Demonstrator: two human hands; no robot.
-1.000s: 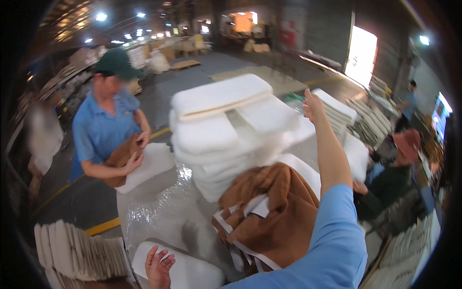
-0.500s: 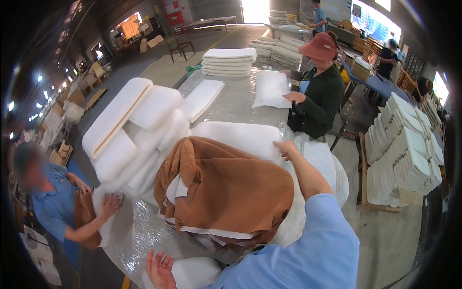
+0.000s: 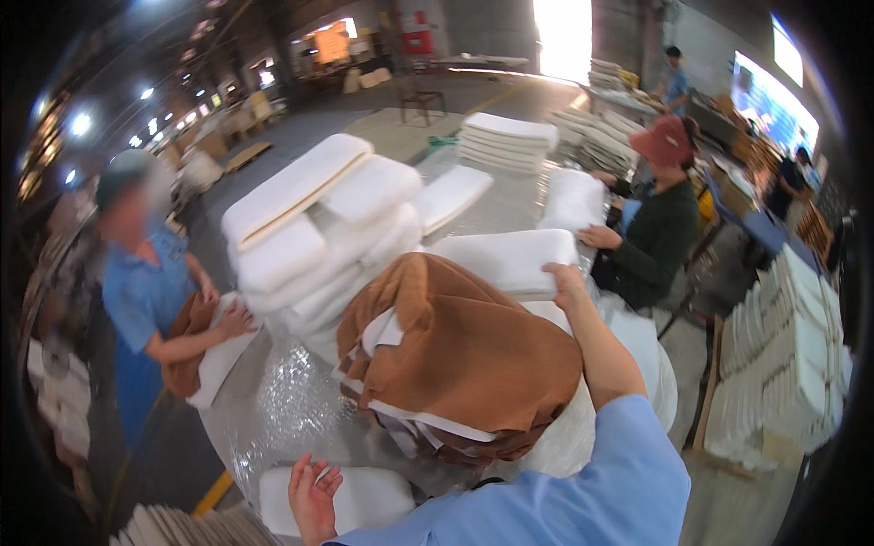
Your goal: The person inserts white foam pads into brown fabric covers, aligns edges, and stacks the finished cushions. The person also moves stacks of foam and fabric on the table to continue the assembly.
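Right hand (image 3: 566,278) grips the white foam cushion (image 3: 510,259) atop the brown covers (image 3: 464,350); left hand (image 3: 311,487) rests open-fingered (flat) on another cushion (image 3: 373,496); one-handed, the foam could slide off

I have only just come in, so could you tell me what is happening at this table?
The person wearing the camera reaches out with the right hand and grips the edge of a white foam pad lying beyond a heap of brown fabric covers. The left hand rests open on another white cushion at the near edge. A tall stack of foam pads stands behind. Two co-workers, one in blue and one in a red cap, handle pads too.
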